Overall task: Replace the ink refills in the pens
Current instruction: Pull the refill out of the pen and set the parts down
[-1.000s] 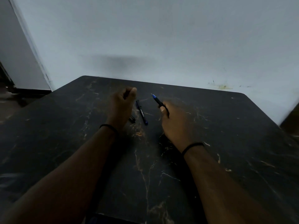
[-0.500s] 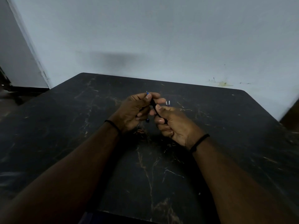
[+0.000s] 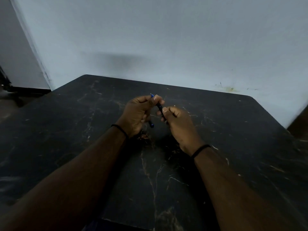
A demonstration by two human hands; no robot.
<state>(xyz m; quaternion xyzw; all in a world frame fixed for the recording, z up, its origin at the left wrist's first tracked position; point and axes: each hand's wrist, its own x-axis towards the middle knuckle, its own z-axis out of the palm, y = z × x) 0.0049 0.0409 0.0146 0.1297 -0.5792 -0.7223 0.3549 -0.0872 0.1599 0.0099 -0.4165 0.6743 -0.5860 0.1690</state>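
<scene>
Both hands gripped one pen above the dark table.

Left hand (image 3: 138, 110) fingers curled round the pen (image 3: 159, 107) near its blue tip, right hand (image 3: 176, 122) pinching its lower barrel; a second pen (image 3: 151, 124) lay below on the marbled table (image 3: 233, 147).

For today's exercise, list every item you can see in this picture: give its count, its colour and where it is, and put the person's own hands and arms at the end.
held pen: one, dark barrel with a blue tip, gripped between both hands above the middle of the table.
second pen: one, dark with a blue end, mostly hidden below the left hand.
table: one, black with pale marble veins, fills the lower picture.
wall: one, pale grey-blue, behind the table, with a small yellowish stain at the right.
wristbands: two, black, one on each wrist.
left hand: one, grips the held pen's tip end.
right hand: one, grips the held pen's lower barrel.
</scene>
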